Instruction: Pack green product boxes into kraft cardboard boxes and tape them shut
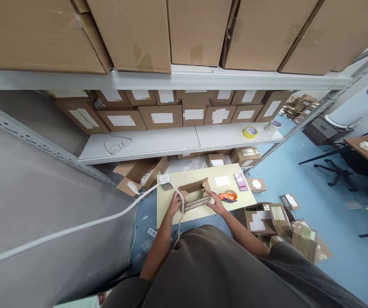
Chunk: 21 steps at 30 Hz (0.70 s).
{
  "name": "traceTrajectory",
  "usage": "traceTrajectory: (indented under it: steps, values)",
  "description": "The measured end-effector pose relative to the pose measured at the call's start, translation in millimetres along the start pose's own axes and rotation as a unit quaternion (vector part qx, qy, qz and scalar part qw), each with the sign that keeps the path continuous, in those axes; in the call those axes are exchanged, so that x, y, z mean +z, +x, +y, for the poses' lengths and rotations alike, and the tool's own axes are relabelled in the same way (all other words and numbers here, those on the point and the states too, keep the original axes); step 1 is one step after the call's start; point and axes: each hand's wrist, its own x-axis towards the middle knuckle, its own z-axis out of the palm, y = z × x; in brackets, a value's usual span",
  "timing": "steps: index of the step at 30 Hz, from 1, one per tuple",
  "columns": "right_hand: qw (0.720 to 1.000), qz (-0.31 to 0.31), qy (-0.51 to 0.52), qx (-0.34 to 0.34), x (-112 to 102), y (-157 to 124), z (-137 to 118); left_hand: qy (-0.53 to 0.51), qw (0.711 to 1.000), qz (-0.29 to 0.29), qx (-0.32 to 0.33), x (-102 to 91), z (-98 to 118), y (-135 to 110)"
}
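An open cardboard box [198, 203] stands on the small pale yellow table [167, 218], its upper side open and some flaps up. My left hand [173, 204] grips its left end, fingers partly behind a white cable [182, 206]. On the right end, my right hand [216, 204] holds the box edge between thumb and fingers. Just right of that hand lies an orange and dark blue tape dispenser [228, 196]. Behind it are a white sheet [222, 180] and a pink-purple item [241, 182], blurred out. A small green and white item [166, 186] sits near the table's left back corner.
Above the table, a metal shelf [158, 140] carries labelled boxes [162, 118], eyeglasses [116, 147] and a yellow tape roll [250, 132]. An open carton [139, 171] stands left of the table. Several boxes [278, 216] are piled on the floor at right. The cable crosses from the left.
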Motion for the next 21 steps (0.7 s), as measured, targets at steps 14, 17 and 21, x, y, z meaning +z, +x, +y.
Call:
traceTrajectory:
  steps: [14,17,21]
  values:
    - [0.986,0.100,0.089,0.101,13.2,-0.8,17.0,0.025,0.999,0.000,0.021,-1.7,-8.1,7.1]
    - [0.980,0.158,0.055,0.105,16.7,5.6,23.5,0.065,0.997,0.014,0.047,0.4,-16.1,5.3]
    - [0.979,0.147,0.052,0.132,18.9,11.8,25.8,0.116,0.990,0.046,0.058,12.5,-21.5,2.5]
